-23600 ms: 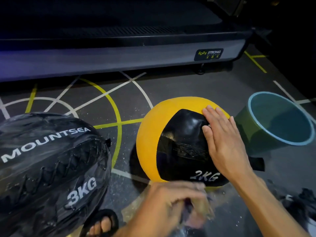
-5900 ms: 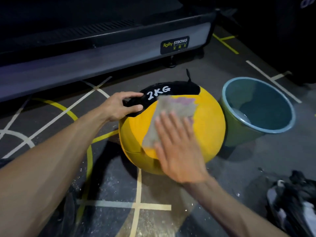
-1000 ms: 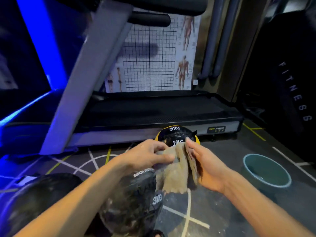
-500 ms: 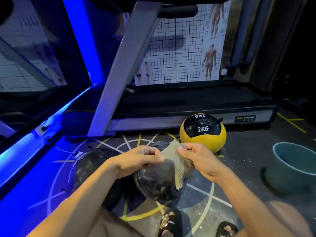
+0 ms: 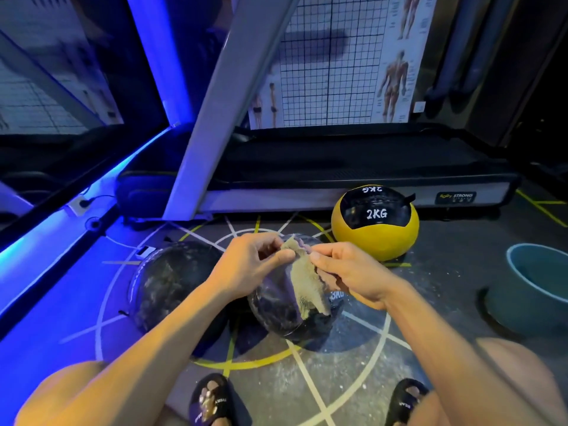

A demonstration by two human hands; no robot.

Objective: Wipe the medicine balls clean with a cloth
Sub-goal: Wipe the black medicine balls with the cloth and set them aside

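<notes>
Centrally, both hands hold the cloth (image 5: pixel 307 281) by its upper edge: the left hand (image 5: pixel 255 265) pinches one corner between thumb and fingers, the right hand (image 5: pixel 347 272) pinches the other. The cloth hangs lengthwise, its long axis running down toward the viewer, draped in front of the dark medicine ball (image 5: pixel 292 305) lying directly below the hands. A second dark ball (image 5: pixel 172 284) sits to its left; the yellow 2KG ball (image 5: pixel 375 222) rests farther off, right. A basin (image 5: pixel 538 287) stands at far right. Both hands seem equally near the ball beneath.
</notes>
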